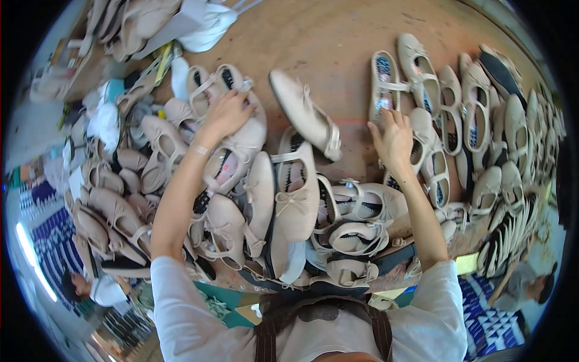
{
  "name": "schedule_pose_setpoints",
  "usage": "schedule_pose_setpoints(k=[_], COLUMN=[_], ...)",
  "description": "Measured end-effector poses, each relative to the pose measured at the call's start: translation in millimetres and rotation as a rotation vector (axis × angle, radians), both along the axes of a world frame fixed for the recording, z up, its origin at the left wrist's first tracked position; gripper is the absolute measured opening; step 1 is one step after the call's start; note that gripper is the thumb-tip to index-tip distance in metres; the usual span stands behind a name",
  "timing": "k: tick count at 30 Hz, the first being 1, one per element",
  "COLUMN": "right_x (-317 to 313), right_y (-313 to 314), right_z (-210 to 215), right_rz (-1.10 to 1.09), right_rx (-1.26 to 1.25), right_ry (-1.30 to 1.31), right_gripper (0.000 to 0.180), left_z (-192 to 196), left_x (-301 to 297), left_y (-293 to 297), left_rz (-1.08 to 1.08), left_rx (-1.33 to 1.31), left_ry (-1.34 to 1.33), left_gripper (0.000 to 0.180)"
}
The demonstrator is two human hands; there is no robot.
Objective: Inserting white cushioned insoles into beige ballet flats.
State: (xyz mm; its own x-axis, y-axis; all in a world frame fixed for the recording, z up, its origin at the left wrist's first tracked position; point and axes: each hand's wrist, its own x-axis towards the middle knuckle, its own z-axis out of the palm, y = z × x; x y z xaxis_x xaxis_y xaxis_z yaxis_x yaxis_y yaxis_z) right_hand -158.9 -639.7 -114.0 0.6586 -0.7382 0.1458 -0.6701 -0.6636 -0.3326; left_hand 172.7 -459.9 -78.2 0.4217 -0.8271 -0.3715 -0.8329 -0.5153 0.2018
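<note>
Both my arms reach out over the brown worktop (338,36). My left hand (226,114) lies palm down on a beige strap shoe (238,148) at the top of the loose heap of shoes (259,205) that fills the near-left of the worktop; the fingers are spread and resting on the upper, not closed round it. My right hand (393,140) is flat on the near end of the row of shoes (470,114) laid side by side along the right, fingers extended and touching one with a patterned insole (383,84); nothing is held.

Handling, as a judgement: the shoes look like light flats with soft synthetic uppers, thin straps and a small bow at the toe. The upper should dent under a press, the sole stay fairly stiff. The best hold is probably across the waist of the shoe or at the heel counter. The straps and buckles look like the weak points, and in the heap they could snag on neighbours.

Counts: one lone shoe (304,114) lies sole-side up between my hands, apart from both groups. The row on the right shows at least a dozen before it bends out of sight at the rim. The heap holds more than twenty, overlapped, so I cannot count it exactly. A further pile of shoes (136,24) sits at the far left.
</note>
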Motion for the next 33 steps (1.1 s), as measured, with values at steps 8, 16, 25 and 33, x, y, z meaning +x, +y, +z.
schedule_pose_setpoints(k=[8, 16, 25, 33], right_x=[-8, -59, -138, -153], right_y=[-31, 43, 143, 240], right_z=[-5, 103, 157, 162], right_rz=[-0.034, 0.233, 0.125, 0.338], right_rx=[0.167, 0.321, 0.242, 0.107], right_ry=[-0.102, -0.084, -0.132, -0.263], right_gripper=[0.029, 0.019, 0.019, 0.041], left_z=[-18, 27, 263, 131], left_x=[5, 34, -44, -145], left_y=[-19, 19, 108, 251], left_rz=[0.093, 0.263, 0.153, 0.632], left_rx=[0.155, -0.190, -0.792, -0.664], left_ry=[-0.019, 0.025, 0.063, 0.511], left_gripper=[0.047, 0.020, 0.022, 0.052])
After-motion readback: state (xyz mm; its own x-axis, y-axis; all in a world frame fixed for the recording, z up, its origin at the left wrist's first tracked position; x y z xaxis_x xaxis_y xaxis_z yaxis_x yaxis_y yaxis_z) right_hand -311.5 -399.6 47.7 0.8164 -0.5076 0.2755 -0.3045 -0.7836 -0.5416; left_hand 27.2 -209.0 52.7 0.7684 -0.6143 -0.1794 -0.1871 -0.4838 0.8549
